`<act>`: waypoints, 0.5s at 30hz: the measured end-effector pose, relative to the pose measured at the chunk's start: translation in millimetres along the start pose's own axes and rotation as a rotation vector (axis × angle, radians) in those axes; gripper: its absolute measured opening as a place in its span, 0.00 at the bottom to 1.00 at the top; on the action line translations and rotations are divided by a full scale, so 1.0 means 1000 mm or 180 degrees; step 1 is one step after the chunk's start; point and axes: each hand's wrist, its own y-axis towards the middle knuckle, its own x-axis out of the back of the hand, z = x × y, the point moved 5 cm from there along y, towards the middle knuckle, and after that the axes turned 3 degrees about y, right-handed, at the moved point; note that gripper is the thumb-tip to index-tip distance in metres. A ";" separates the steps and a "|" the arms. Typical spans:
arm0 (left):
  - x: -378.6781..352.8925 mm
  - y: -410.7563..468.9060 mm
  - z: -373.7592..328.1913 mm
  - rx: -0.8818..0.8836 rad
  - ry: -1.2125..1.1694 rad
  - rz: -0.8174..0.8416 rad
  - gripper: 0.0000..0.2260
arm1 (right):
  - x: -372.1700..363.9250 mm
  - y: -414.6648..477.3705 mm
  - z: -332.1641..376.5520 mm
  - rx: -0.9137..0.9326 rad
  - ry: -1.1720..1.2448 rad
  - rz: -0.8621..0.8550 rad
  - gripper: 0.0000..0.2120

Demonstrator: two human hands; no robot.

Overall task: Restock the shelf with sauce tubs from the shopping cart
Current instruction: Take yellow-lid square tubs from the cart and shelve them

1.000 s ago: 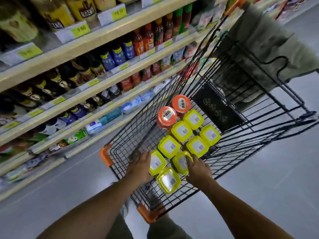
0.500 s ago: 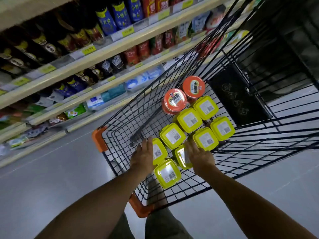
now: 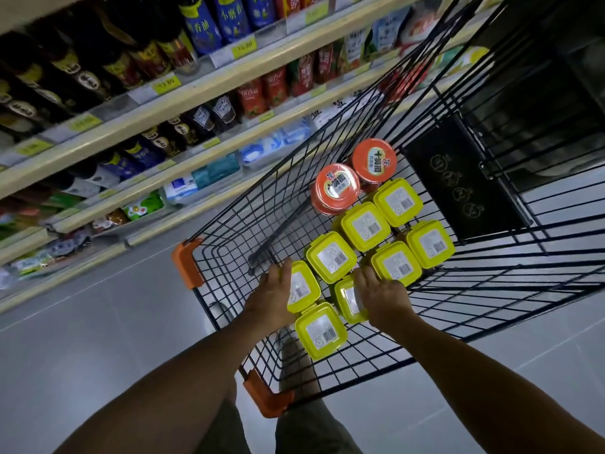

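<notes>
Left hand [image 3: 273, 298] lies flat against one square yellow plastic tub [image 3: 302, 286]; right hand [image 3: 383, 299] curls over the next tub [image 3: 347, 301]. A loose hold could drop it.

Black wire cart [image 3: 229, 290] with orange corner guards [image 3: 186, 263] stands on grey floor. Its bottom holds eight square yellow tubs [image 3: 365, 226] with white barcode labels, set close together, and two round orange-lidded tubs [image 3: 335, 188] at the far end.

Left hand [image 3: 270, 298] lies against the left side of a near tub [image 3: 302, 288]; grip unclear. Right hand [image 3: 381, 299] curls over the neighbouring tub [image 3: 347, 299], hiding its right half.

Shelves [image 3: 196, 93] of bottles and packets run left of the cart, labels blurred.
</notes>
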 end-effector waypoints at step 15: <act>0.043 -0.023 0.019 -0.0289 -0.0167 -0.0072 0.60 | 0.031 -0.039 -0.017 0.0011 0.0642 -0.0348 0.47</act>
